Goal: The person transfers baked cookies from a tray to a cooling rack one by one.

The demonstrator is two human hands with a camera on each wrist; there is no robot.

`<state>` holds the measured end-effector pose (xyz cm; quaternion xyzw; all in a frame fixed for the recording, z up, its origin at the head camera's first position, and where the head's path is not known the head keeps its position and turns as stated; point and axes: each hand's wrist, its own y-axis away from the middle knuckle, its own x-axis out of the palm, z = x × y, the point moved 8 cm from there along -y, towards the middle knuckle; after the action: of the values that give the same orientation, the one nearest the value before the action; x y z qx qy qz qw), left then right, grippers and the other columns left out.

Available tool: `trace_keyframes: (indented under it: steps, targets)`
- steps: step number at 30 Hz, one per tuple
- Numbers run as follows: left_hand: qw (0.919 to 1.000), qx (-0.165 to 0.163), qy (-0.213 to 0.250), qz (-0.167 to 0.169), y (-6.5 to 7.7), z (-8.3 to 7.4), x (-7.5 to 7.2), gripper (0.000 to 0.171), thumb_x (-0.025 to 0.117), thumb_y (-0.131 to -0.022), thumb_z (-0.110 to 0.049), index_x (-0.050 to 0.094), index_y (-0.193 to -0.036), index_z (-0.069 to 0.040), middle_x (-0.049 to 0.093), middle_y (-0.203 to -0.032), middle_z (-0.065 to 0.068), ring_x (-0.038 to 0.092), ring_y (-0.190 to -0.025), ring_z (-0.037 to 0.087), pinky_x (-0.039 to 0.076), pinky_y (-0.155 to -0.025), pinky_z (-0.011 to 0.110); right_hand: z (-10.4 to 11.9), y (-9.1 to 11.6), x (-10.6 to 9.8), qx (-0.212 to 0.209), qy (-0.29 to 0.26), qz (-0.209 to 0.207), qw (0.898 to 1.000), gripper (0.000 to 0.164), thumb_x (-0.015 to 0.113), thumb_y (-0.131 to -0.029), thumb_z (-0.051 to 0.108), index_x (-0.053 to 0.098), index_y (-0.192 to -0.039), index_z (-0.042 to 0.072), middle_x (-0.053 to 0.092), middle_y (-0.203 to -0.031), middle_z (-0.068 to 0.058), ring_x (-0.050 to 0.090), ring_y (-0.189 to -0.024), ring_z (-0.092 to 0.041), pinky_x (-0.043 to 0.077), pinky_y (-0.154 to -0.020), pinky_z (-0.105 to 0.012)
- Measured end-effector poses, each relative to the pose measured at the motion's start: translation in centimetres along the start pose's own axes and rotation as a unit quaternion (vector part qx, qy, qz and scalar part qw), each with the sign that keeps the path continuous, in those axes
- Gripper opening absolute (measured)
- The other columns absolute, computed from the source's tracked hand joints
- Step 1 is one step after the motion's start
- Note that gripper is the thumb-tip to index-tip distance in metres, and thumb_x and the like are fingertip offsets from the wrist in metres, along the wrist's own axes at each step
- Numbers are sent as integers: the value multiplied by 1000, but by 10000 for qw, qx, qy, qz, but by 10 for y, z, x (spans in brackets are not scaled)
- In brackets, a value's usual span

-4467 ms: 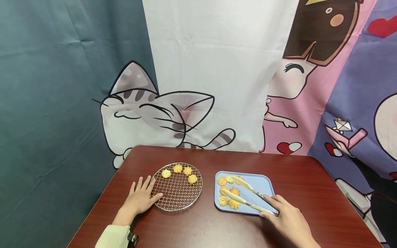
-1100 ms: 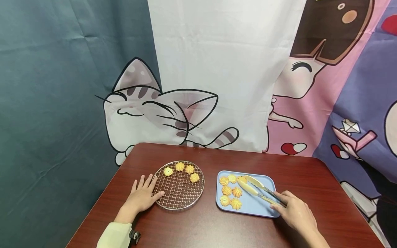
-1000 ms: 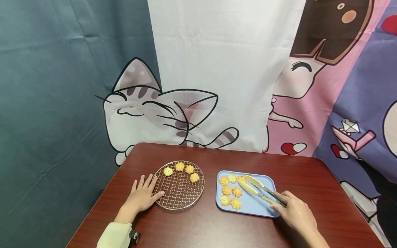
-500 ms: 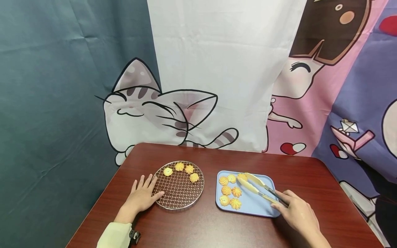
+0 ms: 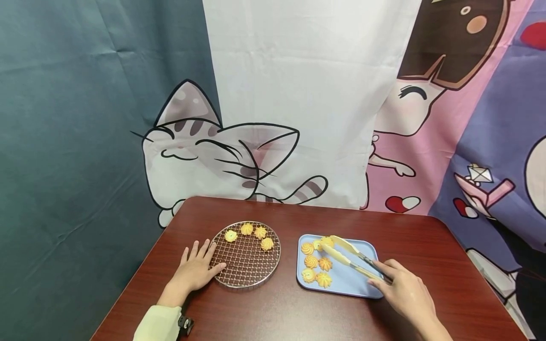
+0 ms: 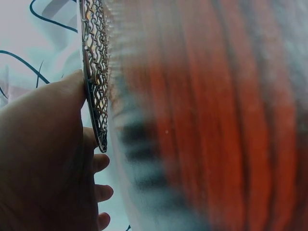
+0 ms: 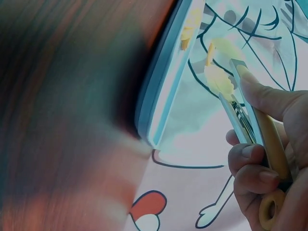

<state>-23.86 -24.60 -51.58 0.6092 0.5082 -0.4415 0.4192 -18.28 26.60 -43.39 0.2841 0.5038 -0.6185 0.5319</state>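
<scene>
My left hand (image 5: 194,270) lies with spread, straight fingers at the left rim of a round wire cooling rack (image 5: 245,267). In the left wrist view its thumb (image 6: 72,89) touches the rack's edge. Several piped butter cookies sit along the rack's far side, one of them a pale cookie (image 5: 231,236). With my right hand (image 5: 407,289) I grip a pair of tongs (image 5: 360,270) above a blue tray (image 5: 354,286). A cookie (image 5: 327,242) is between the tong tips, partly hidden, and seems lifted in the right wrist view.
Several more cookies, among them a swirled cookie (image 5: 311,262), lie on the tray's left half. Brown wooden table (image 5: 286,308) stretches between rack and tray and in front of them. A cartoon-printed curtain (image 5: 307,104) hangs behind the table.
The tongs first went from the left cookies to the one at the tray's back. In the last half second they moved left with that cookie between their tips. My left hand stays put.
</scene>
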Motion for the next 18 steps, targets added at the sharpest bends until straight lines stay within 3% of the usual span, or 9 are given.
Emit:
trace_keyframes:
  steps: [9, 18]
  targets:
    - [10000, -16, -4, 43, 1, 1, 2, 80, 50, -102, -56, 33, -157, 0, 23, -164, 25, 11, -150, 53, 5, -118, 70, 12, -2, 1, -93, -10, 25, 10000, 51, 91, -74, 31, 77, -120, 15, 66, -99, 5, 53, -69, -10, 39, -53, -28]
    - [10000, 8, 41, 20, 1, 0, 2, 81, 50, -102, -56, 33, -157, 1, 23, -164, 24, 11, -151, 53, 4, -118, 69, 26, -3, 0, -401, 57, -267, 9988, 50, 92, -71, 33, 79, -117, 18, 65, -95, 7, 54, -66, -9, 39, -50, -28]
